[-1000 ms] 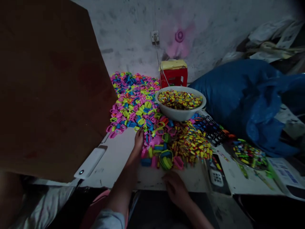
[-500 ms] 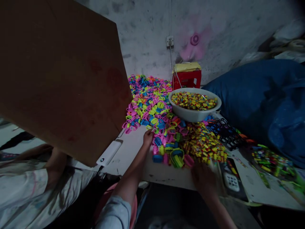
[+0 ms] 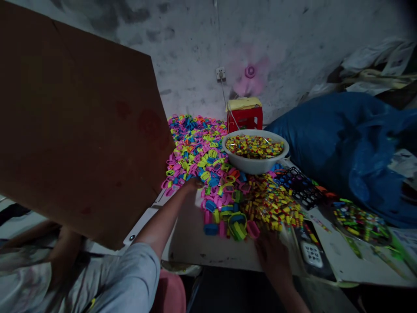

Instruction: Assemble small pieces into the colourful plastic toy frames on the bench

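Observation:
My left hand (image 3: 191,183) is stretched out to the near-left edge of a big heap of pink, yellow, blue and green plastic loops (image 3: 198,152) on the white table (image 3: 195,243); its fingertips are among the pieces and I cannot make out their pose. My right hand (image 3: 273,254) lies at the table's front edge, dark and blurred, just below a small cluster of loops (image 3: 233,219) and beside a clear plastic packet (image 3: 293,243). A pile of small yellow and red pieces (image 3: 272,202) lies just beyond it.
A white bowl (image 3: 256,165) of small pieces stands behind the piles, a red stool (image 3: 245,118) and pink fan (image 3: 249,72) at the wall. A blue sack (image 3: 342,143) fills the right. At left, another person's arm (image 3: 63,252) is under a large cardboard sheet (image 3: 74,126).
My left hand has reached further out and left along the heap's edge. My right hand shifted right along the front edge. The view has swung, and the cardboard sits lower.

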Action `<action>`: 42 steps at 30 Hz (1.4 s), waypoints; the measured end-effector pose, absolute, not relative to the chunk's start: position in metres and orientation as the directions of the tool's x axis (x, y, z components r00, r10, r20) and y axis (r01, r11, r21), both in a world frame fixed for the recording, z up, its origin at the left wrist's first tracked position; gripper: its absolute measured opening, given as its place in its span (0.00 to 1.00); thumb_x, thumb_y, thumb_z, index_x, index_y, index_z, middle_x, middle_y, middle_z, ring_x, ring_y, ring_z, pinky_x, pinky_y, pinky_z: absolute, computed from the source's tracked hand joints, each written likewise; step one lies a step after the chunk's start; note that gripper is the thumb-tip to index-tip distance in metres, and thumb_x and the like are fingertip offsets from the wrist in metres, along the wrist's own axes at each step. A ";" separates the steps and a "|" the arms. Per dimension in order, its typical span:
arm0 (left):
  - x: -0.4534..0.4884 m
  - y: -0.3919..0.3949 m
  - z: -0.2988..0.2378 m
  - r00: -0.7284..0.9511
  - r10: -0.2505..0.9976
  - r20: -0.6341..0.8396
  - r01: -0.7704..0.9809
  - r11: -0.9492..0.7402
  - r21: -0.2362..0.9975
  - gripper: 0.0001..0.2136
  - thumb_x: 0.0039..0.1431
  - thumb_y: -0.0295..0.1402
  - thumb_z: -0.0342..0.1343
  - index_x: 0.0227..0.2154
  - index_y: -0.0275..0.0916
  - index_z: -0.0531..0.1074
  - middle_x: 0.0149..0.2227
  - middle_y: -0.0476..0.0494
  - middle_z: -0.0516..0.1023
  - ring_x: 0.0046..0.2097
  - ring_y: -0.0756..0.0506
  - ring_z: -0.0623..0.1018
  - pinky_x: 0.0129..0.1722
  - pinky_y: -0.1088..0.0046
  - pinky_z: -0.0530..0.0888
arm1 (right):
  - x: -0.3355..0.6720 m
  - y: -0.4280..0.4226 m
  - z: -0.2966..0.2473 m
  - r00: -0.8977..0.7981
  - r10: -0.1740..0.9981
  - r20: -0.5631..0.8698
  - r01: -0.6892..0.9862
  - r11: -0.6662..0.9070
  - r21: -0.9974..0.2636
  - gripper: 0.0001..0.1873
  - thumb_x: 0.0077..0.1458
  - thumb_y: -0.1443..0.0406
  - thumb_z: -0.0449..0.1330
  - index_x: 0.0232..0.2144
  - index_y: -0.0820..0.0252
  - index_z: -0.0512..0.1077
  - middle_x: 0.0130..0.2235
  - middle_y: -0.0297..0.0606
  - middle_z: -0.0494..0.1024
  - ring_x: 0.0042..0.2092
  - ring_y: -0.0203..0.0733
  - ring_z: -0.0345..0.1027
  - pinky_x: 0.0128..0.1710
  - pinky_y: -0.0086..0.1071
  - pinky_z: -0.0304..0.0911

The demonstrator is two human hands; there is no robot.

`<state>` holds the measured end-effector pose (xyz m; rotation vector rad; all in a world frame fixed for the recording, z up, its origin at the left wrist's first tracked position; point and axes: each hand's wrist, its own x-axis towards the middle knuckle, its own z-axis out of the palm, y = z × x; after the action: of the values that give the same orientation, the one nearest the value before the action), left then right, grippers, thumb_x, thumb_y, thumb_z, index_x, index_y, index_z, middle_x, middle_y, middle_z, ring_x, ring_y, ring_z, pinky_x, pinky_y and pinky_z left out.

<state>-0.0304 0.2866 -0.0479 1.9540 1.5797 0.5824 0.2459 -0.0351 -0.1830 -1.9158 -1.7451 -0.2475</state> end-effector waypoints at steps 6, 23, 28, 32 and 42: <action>-0.019 0.298 -0.029 0.201 0.975 -0.093 0.757 -0.094 0.647 0.15 0.63 0.40 0.56 0.46 0.33 0.72 0.46 0.43 0.75 0.45 0.42 0.77 0.44 0.61 0.77 | 0.247 -0.032 -0.188 0.149 0.811 0.565 0.938 0.065 -0.340 0.14 0.65 0.57 0.51 0.45 0.55 0.72 0.48 0.46 0.78 0.51 0.53 0.70 0.46 0.45 0.63; -0.037 0.113 -0.082 0.501 0.865 -0.027 0.608 -0.330 0.722 0.17 0.45 0.39 0.67 0.40 0.42 0.79 0.50 0.39 0.76 0.54 0.38 0.73 0.57 0.60 0.68 | 0.268 -0.054 -0.141 0.603 0.765 -0.227 -0.271 -0.072 -0.960 0.26 0.42 0.48 0.68 0.38 0.59 0.74 0.32 0.33 0.75 0.31 0.37 0.67 0.30 0.29 0.62; -0.033 0.082 -0.117 0.325 0.939 0.116 0.601 -0.300 0.740 0.11 0.57 0.38 0.58 0.39 0.41 0.79 0.49 0.37 0.75 0.56 0.38 0.72 0.60 0.55 0.65 | 0.259 -0.064 -0.121 0.460 0.856 -0.238 -0.373 -0.057 -0.926 0.18 0.49 0.52 0.66 0.36 0.57 0.70 0.27 0.29 0.70 0.26 0.34 0.63 0.25 0.28 0.60; -0.024 0.059 -0.113 0.255 0.949 0.183 0.548 -0.298 0.782 0.07 0.55 0.34 0.59 0.35 0.39 0.78 0.54 0.35 0.73 0.59 0.38 0.71 0.60 0.56 0.66 | 0.245 -0.069 -0.106 0.217 0.944 -0.249 -0.473 -0.121 -0.873 0.15 0.56 0.52 0.61 0.33 0.55 0.63 0.26 0.29 0.68 0.23 0.34 0.61 0.21 0.28 0.58; 0.026 -0.049 -0.058 0.413 0.902 -0.124 0.274 0.007 0.962 0.10 0.56 0.33 0.61 0.42 0.43 0.75 0.46 0.45 0.80 0.48 0.45 0.79 0.50 0.70 0.75 | 0.212 -0.088 -0.073 -0.038 0.999 0.026 0.009 0.026 -1.000 0.14 0.62 0.57 0.58 0.47 0.58 0.69 0.34 0.36 0.76 0.32 0.35 0.70 0.33 0.28 0.67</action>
<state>0.0261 -0.0487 -0.0576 1.5261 1.0874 0.6878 0.2117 -0.0882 -0.0729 -1.1787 -1.2559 1.2130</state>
